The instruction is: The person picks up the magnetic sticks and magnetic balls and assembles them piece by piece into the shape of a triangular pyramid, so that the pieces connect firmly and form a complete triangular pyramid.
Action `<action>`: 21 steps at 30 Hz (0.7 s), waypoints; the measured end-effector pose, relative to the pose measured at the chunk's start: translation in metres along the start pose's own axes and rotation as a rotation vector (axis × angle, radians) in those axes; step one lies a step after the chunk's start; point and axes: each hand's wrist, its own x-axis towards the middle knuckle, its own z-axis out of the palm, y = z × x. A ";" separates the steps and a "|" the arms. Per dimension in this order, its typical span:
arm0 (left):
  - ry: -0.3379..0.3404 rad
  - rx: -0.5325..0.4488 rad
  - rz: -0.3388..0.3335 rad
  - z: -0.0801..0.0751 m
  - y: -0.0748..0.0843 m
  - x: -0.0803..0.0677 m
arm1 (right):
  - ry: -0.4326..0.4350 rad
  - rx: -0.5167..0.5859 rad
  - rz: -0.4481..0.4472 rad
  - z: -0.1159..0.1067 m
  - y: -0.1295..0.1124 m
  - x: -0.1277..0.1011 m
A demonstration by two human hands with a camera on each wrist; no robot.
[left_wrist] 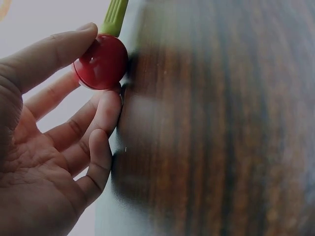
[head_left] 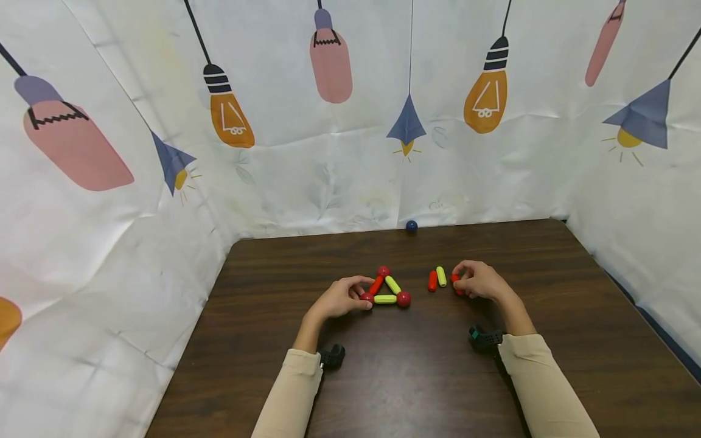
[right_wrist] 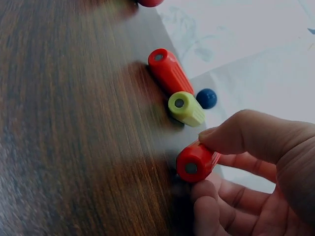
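Left hand (head_left: 341,298) curled at the left corner of a flat triangle (head_left: 386,288) on the dark wooden table (head_left: 416,377), thumb and forefinger pinching the red corner ball (left_wrist: 101,61), probably to pin the frame down so it stays put. Remaining left fingers (left_wrist: 98,160) loosely bent, tips against the tabletop, likely for steadiness. Yellow-green rod (left_wrist: 114,16) running out of that ball, the bottom side of the triangle. Right hand (head_left: 477,281) off to the right, well apart from the left, thumb and fingers clamped on a short red rod (right_wrist: 196,162), its grey-capped end pointing out of the grip and its underside low over or on the wood; cannot tell which. Held near the end, apparently so the free tip stays exposed.

Triangle made of three red balls joined by a red rod on the left side and yellow-green rods on the right and bottom. Between triangle and right hand, two loose rods lying side by side on the table and touching in the right wrist view: a red one (right_wrist: 170,70) and a yellow-green one (right_wrist: 186,108), parked close as ready stock, by the look of it. Small blue ball (head_left: 411,226) at the far table edge, against the white backdrop printed with light bulbs (head_left: 350,164). Cream sleeves (head_left: 539,383) on both forearms, with black wrist camera mounts (head_left: 485,336) just above the cuffs.
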 end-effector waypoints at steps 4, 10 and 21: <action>-0.002 -0.008 0.000 0.000 0.000 0.000 | -0.003 0.050 -0.052 -0.002 0.004 0.001; 0.003 -0.019 0.002 0.001 0.000 0.000 | 0.026 0.178 -0.178 -0.004 0.006 0.001; -0.004 -0.011 0.001 -0.001 -0.001 0.002 | 0.055 0.288 -0.282 0.010 -0.017 0.006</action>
